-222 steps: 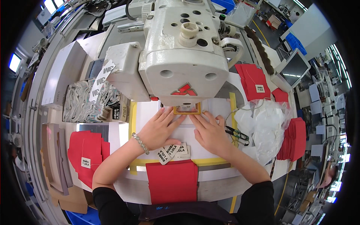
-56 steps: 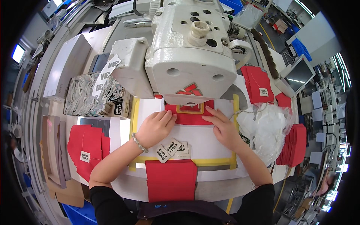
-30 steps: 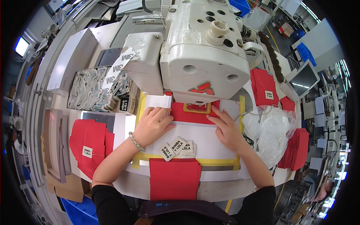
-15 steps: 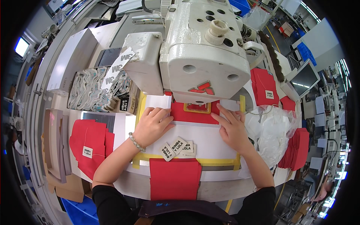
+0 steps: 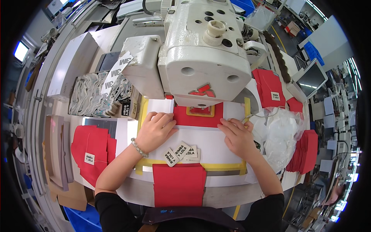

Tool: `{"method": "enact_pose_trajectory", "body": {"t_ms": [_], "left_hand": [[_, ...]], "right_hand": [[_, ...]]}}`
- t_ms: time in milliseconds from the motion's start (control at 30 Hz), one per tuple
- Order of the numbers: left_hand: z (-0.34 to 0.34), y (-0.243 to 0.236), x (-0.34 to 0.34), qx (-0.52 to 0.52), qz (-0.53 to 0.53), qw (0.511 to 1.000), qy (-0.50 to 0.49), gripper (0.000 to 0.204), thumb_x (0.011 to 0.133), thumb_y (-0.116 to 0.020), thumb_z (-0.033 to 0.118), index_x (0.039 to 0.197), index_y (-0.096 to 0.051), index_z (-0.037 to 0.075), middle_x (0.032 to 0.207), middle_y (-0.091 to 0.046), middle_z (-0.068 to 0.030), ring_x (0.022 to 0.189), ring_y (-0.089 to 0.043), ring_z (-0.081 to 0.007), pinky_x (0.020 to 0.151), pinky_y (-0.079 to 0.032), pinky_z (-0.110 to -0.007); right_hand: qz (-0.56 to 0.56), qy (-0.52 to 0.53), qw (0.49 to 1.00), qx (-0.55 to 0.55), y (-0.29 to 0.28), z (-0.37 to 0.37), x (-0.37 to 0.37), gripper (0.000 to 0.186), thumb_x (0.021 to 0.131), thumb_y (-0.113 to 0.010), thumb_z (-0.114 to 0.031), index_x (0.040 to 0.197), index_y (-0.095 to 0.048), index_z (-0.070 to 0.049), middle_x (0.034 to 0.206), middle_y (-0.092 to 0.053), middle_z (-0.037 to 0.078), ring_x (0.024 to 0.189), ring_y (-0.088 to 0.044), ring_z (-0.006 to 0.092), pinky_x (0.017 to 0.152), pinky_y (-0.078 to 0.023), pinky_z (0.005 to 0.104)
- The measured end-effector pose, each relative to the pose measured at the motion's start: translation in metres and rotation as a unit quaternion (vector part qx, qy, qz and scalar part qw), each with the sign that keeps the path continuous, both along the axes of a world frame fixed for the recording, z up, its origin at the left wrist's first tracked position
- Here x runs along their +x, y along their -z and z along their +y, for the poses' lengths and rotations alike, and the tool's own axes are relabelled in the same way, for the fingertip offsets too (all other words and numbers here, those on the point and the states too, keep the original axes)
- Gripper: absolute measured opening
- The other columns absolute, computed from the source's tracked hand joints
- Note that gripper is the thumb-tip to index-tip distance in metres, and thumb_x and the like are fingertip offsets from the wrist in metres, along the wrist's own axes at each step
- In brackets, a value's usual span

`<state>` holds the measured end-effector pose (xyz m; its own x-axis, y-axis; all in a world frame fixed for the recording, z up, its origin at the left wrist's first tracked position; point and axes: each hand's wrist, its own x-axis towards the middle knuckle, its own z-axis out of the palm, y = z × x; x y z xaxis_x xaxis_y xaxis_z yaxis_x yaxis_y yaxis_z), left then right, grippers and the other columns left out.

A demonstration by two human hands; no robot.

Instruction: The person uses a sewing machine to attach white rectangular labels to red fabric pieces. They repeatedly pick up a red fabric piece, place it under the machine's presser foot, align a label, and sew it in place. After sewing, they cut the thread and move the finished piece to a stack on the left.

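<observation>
A red fabric piece (image 5: pixel 198 116) lies under the head of a big white sewing machine (image 5: pixel 201 58), with a small yellow-edged frame (image 5: pixel 200 111) on it. My left hand (image 5: pixel 155 130) rests flat on the white template sheet (image 5: pixel 205 143), its fingertips at the left edge of the red fabric. My right hand (image 5: pixel 236 136) presses flat at the fabric's lower right corner. Neither hand grips anything. Several small beige labels (image 5: pixel 181 152) lie between my wrists. A red fabric stack (image 5: pixel 179 185) sits at the near table edge.
A pile of red pieces with a label (image 5: pixel 91 152) lies at the left. A patterned bundle (image 5: pixel 98 98) sits behind it. Clear plastic bags (image 5: pixel 280 135), red stacks (image 5: pixel 307 150) and more red pieces (image 5: pixel 270 88) are at the right. A monitor (image 5: pixel 311 77) stands far right.
Since the earliest frame the red piece has been slid under the machine head. In the last second both hands barely moved; my right hand shifted slightly along the fabric's right edge.
</observation>
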<state>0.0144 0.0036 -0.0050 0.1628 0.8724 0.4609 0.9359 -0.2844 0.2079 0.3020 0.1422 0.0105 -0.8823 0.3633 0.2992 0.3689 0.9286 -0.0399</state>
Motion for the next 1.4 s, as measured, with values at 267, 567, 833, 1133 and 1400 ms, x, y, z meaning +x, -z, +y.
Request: {"method": "enact_pose_trajectory", "body": {"t_ms": [267, 567, 833, 1133, 1400], "left_hand": [[0.0, -0.001, -0.001, -0.015, 0.011, 1.0, -0.015, 0.028, 0.079, -0.074, 0.024, 0.1, -0.066, 0.007, 0.111, -0.061, -0.0046, 0.099, -0.058, -0.0191, 0.089, -0.043, -0.038], [0.0, 0.0, -0.001, -0.02, 0.006, 1.0, -0.014, 0.027, 0.08, -0.073, 0.024, 0.099, -0.066, 0.007, 0.11, -0.061, -0.0044, 0.1, -0.058, -0.0187, 0.088, -0.044, -0.038], [-0.001, 0.001, 0.0, -0.014, 0.006, 1.0, -0.012, 0.026, 0.079, -0.074, 0.023, 0.099, -0.066, 0.007, 0.108, -0.062, -0.0041, 0.099, -0.059, -0.0187, 0.088, -0.045, -0.038], [-0.002, 0.001, 0.0, -0.02, 0.015, 1.0, -0.007, 0.029, 0.08, -0.073, 0.02, 0.104, -0.065, 0.007, 0.123, -0.061, -0.0076, 0.111, -0.059, -0.0229, 0.094, -0.043, -0.041], [0.0, 0.001, 0.002, -0.028, 0.049, 0.998, 0.006, 0.032, 0.083, -0.07, 0.018, 0.113, -0.065, 0.009, 0.128, -0.061, -0.0062, 0.12, -0.056, -0.0214, 0.104, -0.037, -0.045]], "right_hand": [[-0.026, 0.008, 1.0, -0.011, -0.002, 0.002, -0.006, 0.044, 0.073, -0.067, -0.013, 0.118, -0.063, -0.013, 0.123, -0.059, -0.003, 0.109, -0.053, 0.0151, 0.09, -0.029, 0.0419], [-0.026, 0.006, 1.0, -0.001, 0.001, 0.002, -0.004, 0.043, 0.074, -0.067, -0.015, 0.117, -0.063, -0.014, 0.124, -0.058, -0.002, 0.11, -0.052, 0.0167, 0.09, -0.029, 0.0425], [-0.023, 0.007, 1.0, 0.004, 0.003, -0.001, -0.001, 0.04, 0.073, -0.067, -0.014, 0.113, -0.063, -0.014, 0.126, -0.058, -0.002, 0.109, -0.053, 0.0169, 0.089, -0.029, 0.0418], [0.007, 0.001, 1.0, -0.013, -0.001, -0.001, -0.004, 0.039, 0.076, -0.067, -0.017, 0.115, -0.063, -0.014, 0.134, -0.057, -0.001, 0.112, -0.053, 0.0155, 0.089, -0.03, 0.0406], [-0.014, 0.03, 0.999, -0.021, -0.005, 0.003, -0.01, 0.045, 0.079, -0.068, -0.022, 0.122, -0.059, -0.011, 0.138, -0.054, 0.001, 0.115, -0.051, 0.0174, 0.09, -0.03, 0.0406]]}}
